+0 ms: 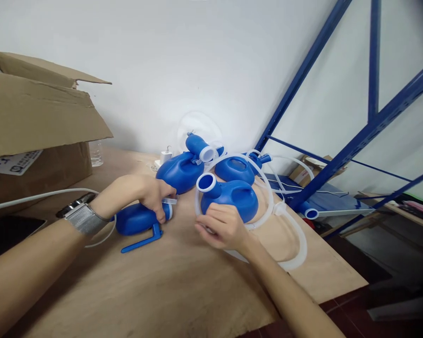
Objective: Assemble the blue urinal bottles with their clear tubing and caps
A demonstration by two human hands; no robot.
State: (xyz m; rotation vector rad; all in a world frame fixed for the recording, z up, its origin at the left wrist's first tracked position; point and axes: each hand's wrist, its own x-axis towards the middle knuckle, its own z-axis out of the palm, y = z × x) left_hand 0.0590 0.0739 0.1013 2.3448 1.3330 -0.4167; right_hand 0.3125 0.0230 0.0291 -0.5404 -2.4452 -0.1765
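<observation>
My left hand (pixel 153 196) is closed over the white-rimmed end of a small blue plastic container (pixel 134 219), near a clear plastic tab (pixel 169 201). A blue hinged arm (pixel 141 241) sticks out from that end onto the table. My right hand (pixel 223 226) is closed, fingers curled together; what they hold is hidden. Just behind it stands a blue urinal bottle (pixel 238 199) with a white-rimmed neck and a moulded handle. A clear hose (pixel 298 256) loops around this bottle and passes by my right wrist, joined by a white connector (pixel 279 208).
More blue urinal bottles (pixel 179 172) stand against the wall, one with a blue white-rimmed head (pixel 199 148) on top. A cardboard box (pixel 38 108) fills the left. A white charger (pixel 166 155) is at the back. Blue shelf frame (pixel 356 141) rises right of the wooden table (pixel 183 291).
</observation>
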